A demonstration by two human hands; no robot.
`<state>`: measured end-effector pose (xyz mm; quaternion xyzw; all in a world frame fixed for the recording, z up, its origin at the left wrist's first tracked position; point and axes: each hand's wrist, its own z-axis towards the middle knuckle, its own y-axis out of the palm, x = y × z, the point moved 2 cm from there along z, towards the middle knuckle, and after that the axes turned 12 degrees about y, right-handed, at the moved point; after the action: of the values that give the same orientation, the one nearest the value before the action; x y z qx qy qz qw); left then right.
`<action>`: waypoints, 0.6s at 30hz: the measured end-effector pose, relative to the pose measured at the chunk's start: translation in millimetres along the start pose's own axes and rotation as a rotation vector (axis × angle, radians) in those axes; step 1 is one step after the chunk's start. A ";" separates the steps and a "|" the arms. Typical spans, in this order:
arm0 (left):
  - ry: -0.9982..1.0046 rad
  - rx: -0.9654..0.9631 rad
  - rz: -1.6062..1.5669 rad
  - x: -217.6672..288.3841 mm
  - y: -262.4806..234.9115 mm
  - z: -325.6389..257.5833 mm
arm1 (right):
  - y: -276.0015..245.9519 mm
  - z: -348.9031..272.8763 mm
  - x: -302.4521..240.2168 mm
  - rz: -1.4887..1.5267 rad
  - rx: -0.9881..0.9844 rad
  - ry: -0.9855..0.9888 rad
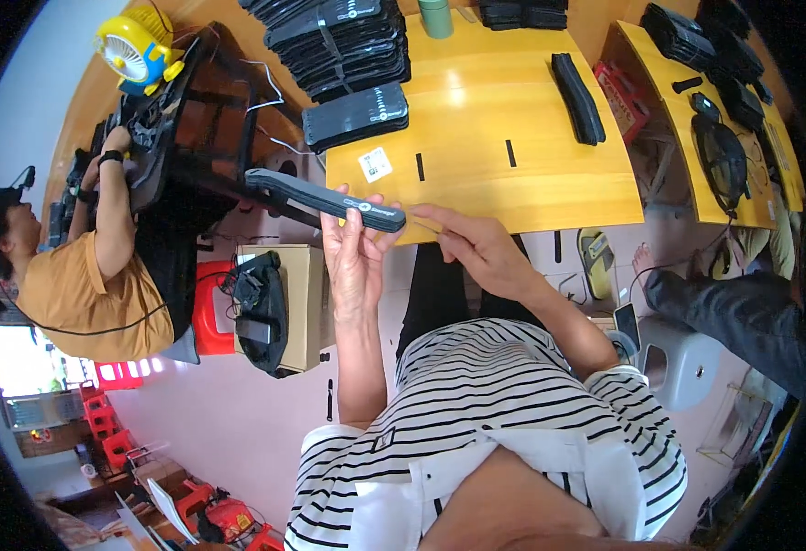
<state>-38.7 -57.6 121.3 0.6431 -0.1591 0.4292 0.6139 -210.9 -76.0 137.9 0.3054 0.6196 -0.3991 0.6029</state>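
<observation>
My left hand (355, 250) grips a thin stack of long, flat black pieces (325, 199) by its near right end, fingers underneath and thumb along the side. White printing marks the top piece, and the stack reaches out to the left, past the table's corner. Just right of that end is my right hand (486, 253), index finger stretched toward the stack and thumb apart below it. I make out nothing held in it. Beyond the left hand, on the yellow table (476, 119), lies a low pile of similar black pieces (355, 117).
Tall banded black stacks (334, 41) stand at the back left, near a green cup (436, 18). Another black bundle (577, 98) lies at the right. Left of me a co-worker (100, 285) sits beside a cardboard box (307, 308). A grey stool (678, 363) stands right.
</observation>
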 end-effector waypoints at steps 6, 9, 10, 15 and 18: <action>0.030 -0.019 0.022 1.6 -1.1 -5.8 | 14.9 4.2 9.8 -0.099 -0.017 0.053; 0.026 0.002 0.059 -3.7 -4.7 -5.5 | 15.9 4.6 12.1 -0.098 0.015 0.069; -0.001 0.030 0.043 -6.5 -7.1 -5.1 | 15.9 4.4 13.6 -0.112 0.020 0.086; -0.003 0.026 0.044 -11.6 -8.4 -3.6 | 12.1 4.6 14.4 -0.108 0.010 0.130; 0.036 0.030 0.092 -11.0 -7.4 -4.4 | 15.4 4.6 20.9 -0.001 -0.003 0.138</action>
<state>-41.2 -55.6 107.7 0.6364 -0.1711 0.4706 0.5867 -197.1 -74.5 115.5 0.3307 0.6604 -0.3767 0.5591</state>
